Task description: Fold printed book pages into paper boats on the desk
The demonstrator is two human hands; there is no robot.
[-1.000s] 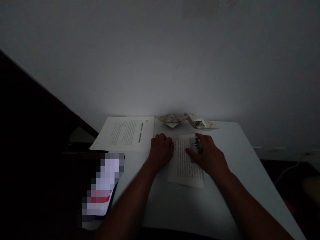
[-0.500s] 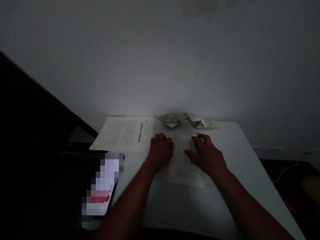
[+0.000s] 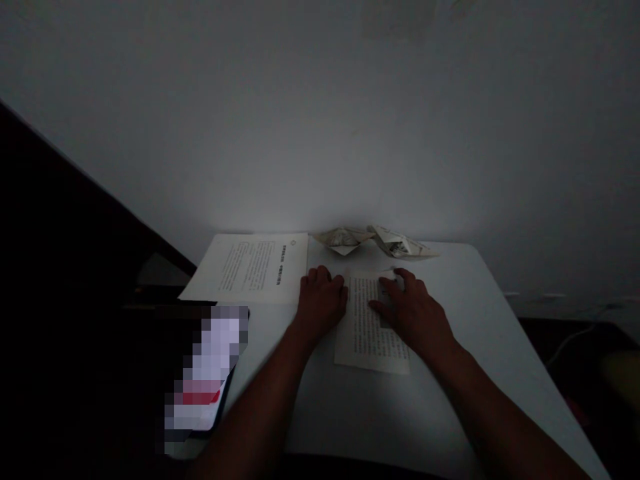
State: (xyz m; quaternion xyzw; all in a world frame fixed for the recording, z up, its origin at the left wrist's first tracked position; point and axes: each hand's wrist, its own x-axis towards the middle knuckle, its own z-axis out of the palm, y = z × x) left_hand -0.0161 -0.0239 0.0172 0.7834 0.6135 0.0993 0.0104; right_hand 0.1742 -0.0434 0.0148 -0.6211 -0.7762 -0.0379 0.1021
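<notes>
A printed sheet of paper (image 3: 367, 333) lies on the white table, with columns of text and a dark picture partly covered by fingers. At its left edge rests my left hand (image 3: 323, 297), fingers curled and closed; whatever may be under or in them is hidden. My right hand (image 3: 415, 303) lies over the sheet's right side, thumb and fingers apart, fingertips touching the page. Just beyond both hands sit two folded paper boats, one on the left (image 3: 343, 240) and one on the right (image 3: 403, 243), with their ends meeting.
Printed pages (image 3: 250, 267) lie at the table's back left. A phone (image 3: 207, 373) with a lit, blurred screen is at the left edge. The white table (image 3: 380, 420) stands against a pale wall (image 3: 350, 133). A pale cable (image 3: 570, 343) runs at the far right.
My right index finger has shifted slightly left across the sheet's picture, covering more of it. The left hand, the sheet and the paper boats look almost unchanged.
</notes>
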